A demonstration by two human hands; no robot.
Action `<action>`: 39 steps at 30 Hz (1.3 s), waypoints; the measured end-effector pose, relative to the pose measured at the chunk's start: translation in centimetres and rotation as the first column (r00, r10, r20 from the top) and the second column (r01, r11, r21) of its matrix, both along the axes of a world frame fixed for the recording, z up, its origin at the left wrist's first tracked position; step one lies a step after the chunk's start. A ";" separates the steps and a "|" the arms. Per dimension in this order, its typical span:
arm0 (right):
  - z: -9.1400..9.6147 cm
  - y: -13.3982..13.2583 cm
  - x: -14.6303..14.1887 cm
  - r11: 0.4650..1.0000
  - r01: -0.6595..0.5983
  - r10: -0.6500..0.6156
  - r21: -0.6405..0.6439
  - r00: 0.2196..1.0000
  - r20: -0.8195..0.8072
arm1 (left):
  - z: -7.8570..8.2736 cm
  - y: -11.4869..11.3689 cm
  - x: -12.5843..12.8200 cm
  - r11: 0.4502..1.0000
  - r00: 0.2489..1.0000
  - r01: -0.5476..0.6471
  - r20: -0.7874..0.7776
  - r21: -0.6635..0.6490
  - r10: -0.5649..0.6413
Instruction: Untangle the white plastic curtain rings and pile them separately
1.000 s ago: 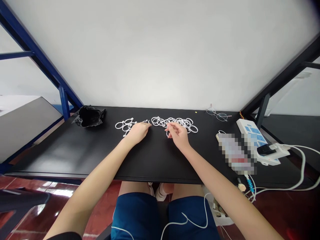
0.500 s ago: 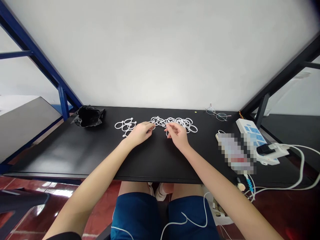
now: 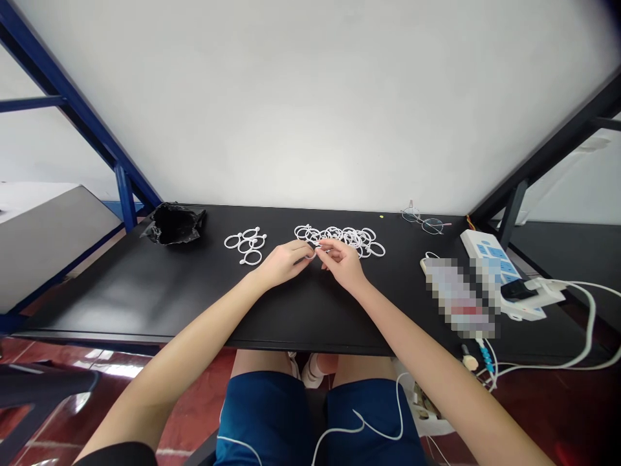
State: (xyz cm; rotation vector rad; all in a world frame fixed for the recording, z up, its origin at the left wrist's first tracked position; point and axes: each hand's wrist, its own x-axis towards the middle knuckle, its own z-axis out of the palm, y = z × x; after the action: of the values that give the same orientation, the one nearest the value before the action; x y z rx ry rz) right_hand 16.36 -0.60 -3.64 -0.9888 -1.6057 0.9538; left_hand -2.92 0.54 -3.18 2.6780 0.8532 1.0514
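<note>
Seemingly for steadiness, my left hand (image 3: pixel 287 264) pinches a white ring (image 3: pixel 312 257) at twelve o'clock; my right hand (image 3: pixel 345 264) bunches fingertips beside it, hold unclear.

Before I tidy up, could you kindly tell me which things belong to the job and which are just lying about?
Job: white ring between left hand and right hand; smaller ring group; larger ring pile.

Apparently lying about: glasses; power strip; pixelated device; black bag (role unclear).
</note>
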 end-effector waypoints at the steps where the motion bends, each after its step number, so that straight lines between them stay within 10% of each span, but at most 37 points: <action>1: 0.0 0.0 0.0 1.000 0.008 -0.008 0.004 1.000 0.010 | -0.1 0.0 0.0 1.000 1.000 0.001 -0.004 0.003 -0.001; 23: 0.4 -0.3 0.2 0.993 -0.078 0.072 0.085 0.995 0.065 | 0.9 -0.7 0.3 0.955 0.995 0.023 0.099 -0.296 0.006; 39: 0.2 -0.2 0.3 0.990 -0.135 0.132 0.049 0.989 0.066 | 1.1 -0.4 0.0 0.956 0.998 0.062 0.004 -0.287 -0.064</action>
State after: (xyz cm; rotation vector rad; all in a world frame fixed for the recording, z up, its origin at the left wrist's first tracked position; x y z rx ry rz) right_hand 16.70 -0.80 -3.43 -0.8910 -1.7593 0.9732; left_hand -2.93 0.14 -2.07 2.4486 0.8426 0.8348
